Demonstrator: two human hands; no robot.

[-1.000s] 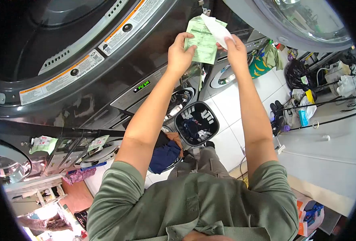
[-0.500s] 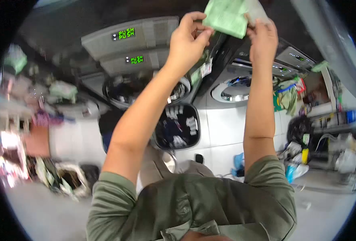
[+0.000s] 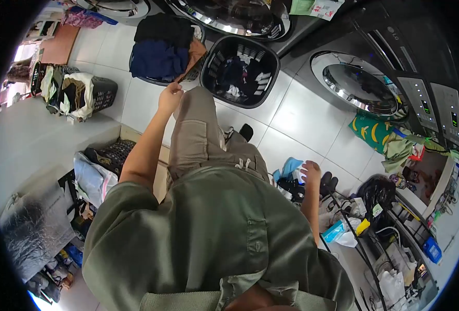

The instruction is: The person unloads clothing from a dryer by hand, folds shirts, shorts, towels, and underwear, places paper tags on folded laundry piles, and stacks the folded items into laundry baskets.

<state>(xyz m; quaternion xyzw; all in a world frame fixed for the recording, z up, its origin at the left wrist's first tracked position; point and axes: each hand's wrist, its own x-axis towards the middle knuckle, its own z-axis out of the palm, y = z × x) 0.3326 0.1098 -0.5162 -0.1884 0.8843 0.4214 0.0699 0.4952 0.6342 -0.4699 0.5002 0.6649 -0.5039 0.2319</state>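
Note:
My left hand (image 3: 171, 97) is low beside my left knee, its fingers curled at the near edge of a laundry basket (image 3: 201, 72). Whether they pinch the brown cloth (image 3: 192, 56) or the rim there is too small to tell. Navy cloth (image 3: 159, 59) and black cloth (image 3: 165, 31) are heaped in that basket. To its right stands a black basket (image 3: 206, 78) with dark clothes (image 3: 234, 72) inside. My right hand (image 3: 311, 172) hangs at my right side with loosely spread fingers and nothing in them. It appears near a light blue item (image 3: 290, 167) on the floor.
Front-loading machines (image 3: 356, 85) line the far side and right. A green slip and white tag (image 3: 325, 8) are on one. Another full basket (image 3: 104, 93) stands left. A wire rack (image 3: 364, 259), black bag (image 3: 377, 194) and shoes (image 3: 329, 184) are at right.
The green paper that both raised hands held is out of my hands and out of view. Both arms have dropped to my sides. The view has tilted down towards the floor and baskets.

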